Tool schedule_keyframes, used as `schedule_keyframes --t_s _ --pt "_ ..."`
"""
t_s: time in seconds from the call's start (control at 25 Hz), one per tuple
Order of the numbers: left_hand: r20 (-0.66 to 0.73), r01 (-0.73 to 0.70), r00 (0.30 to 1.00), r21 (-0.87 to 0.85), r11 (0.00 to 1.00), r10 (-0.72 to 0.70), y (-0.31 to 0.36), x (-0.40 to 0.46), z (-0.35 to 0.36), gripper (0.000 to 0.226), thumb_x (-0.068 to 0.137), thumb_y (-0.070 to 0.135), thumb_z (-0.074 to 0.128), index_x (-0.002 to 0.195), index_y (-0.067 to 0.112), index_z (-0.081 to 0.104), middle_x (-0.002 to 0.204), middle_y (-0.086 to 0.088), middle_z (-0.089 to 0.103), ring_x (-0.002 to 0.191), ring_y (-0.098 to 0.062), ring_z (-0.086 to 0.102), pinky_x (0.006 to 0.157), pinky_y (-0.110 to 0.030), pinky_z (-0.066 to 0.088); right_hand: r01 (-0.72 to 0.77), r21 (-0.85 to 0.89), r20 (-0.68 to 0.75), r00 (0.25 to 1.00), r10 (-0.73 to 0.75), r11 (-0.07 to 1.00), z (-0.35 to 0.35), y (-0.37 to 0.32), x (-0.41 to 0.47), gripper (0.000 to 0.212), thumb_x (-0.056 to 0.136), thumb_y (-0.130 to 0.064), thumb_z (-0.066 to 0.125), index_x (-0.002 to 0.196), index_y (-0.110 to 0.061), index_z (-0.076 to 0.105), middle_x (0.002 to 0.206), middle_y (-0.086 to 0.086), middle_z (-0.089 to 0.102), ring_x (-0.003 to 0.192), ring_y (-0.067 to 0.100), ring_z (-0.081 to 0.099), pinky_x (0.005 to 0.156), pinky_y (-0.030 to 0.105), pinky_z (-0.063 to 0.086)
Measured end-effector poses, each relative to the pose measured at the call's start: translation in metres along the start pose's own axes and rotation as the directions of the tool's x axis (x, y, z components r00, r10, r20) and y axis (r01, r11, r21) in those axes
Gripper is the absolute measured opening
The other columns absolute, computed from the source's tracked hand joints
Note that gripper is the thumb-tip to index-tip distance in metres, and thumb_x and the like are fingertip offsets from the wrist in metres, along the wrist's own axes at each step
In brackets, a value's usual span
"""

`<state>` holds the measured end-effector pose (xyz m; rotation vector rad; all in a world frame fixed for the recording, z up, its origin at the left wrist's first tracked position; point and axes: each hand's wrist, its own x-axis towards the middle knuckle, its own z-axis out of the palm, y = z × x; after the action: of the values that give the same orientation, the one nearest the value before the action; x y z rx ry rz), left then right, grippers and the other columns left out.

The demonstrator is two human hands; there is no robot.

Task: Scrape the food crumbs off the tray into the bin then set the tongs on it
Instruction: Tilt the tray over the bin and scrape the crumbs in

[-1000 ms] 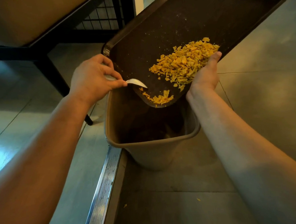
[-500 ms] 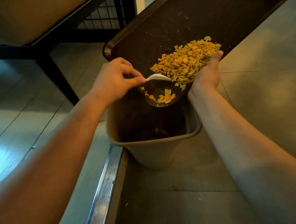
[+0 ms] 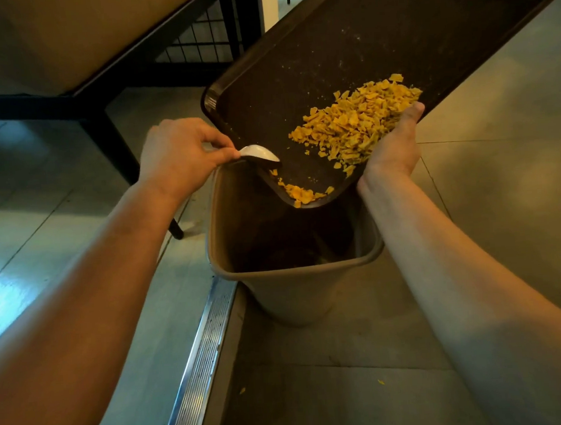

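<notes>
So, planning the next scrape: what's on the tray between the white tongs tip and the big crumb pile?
Head view: bare dark brown tray, only specks, between tongs and yellow crumb pile.

The tray (image 3: 344, 44) was cut off by the top edge, so its far end could not be seen. The right hand (image 3: 392, 149) held the tray's near edge with only the thumb and palm showing; its fingers were hidden beneath the tray. The left hand (image 3: 183, 152) covered all but the white tip of the tool (image 3: 258, 153), so the tool's type could not be determined. The interior of the bin (image 3: 296, 273) was too dark to show contents.
</notes>
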<state>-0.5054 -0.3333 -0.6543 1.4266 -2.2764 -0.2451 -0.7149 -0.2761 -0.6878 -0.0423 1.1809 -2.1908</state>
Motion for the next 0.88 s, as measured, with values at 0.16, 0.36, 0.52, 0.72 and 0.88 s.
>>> schedule_keyframes --t_s 0.16,0.36,0.52,0.72,0.88 --pt "0.066 -0.034 0.997 0.079 0.996 0.029 0.0 0.001 -0.006 0.009 0.083 0.038 0.064 0.089 0.031 0.066 0.107 0.006 0.06 0.11 -0.015 0.05 0.097 -0.039 0.038 0.02 -0.004 0.013 1.0 -0.02 1.0 -0.001 0.001 0.0 0.032 0.096 -0.047 0.047 0.091 -0.02 0.063 0.106 0.007 0.07 0.099 0.024 0.067 0.092 0.044 0.053" --pt "0.246 -0.065 0.969 0.172 0.983 0.021 0.005 0.002 -0.013 0.01 0.08 0.045 0.064 0.083 0.035 0.061 0.097 0.014 0.054 0.101 -0.008 0.046 0.081 -0.032 0.037 0.037 -0.013 0.008 0.999 -0.037 0.999 0.0 0.002 0.001 0.034 0.096 -0.047 0.047 0.089 -0.018 0.064 0.1 0.006 0.071 0.096 0.024 0.068 0.091 0.045 0.053" --pt "0.351 -0.036 0.936 0.023 0.999 0.026 0.013 0.0 -0.006 0.008 0.078 0.043 0.066 0.079 0.037 0.061 0.096 0.015 0.058 0.099 -0.004 0.048 0.08 -0.029 0.036 0.043 -0.037 0.003 0.999 -0.043 0.998 -0.002 0.004 0.002 0.033 0.094 -0.048 0.048 0.089 -0.02 0.064 0.1 0.005 0.071 0.097 0.023 0.067 0.092 0.044 0.053" --pt "0.22 0.049 0.975 -0.264 0.963 0.011 0.02 -0.004 0.014 0.004 0.081 0.038 0.066 0.083 0.034 0.065 0.098 0.011 0.062 0.097 -0.005 0.053 0.081 -0.028 0.04 0.042 -0.014 -0.004 0.999 -0.042 0.999 -0.001 0.003 0.004 0.034 0.095 -0.047 0.049 0.088 -0.018 0.065 0.098 0.004 0.072 0.095 0.023 0.068 0.091 0.044 0.053" --pt "0.335 0.023 0.94 -0.254 0.967 0.065 0.028 -0.01 0.019 0.004 0.078 0.037 0.069 0.079 0.036 0.065 0.091 0.012 0.063 0.09 -0.004 0.056 0.08 -0.027 0.045 0.033 -0.012 0.014 0.999 -0.033 0.999 -0.001 0.002 0.001 0.033 0.096 -0.046 0.047 0.092 -0.018 0.064 0.102 0.005 0.071 0.097 0.023 0.068 0.091 0.043 0.054"
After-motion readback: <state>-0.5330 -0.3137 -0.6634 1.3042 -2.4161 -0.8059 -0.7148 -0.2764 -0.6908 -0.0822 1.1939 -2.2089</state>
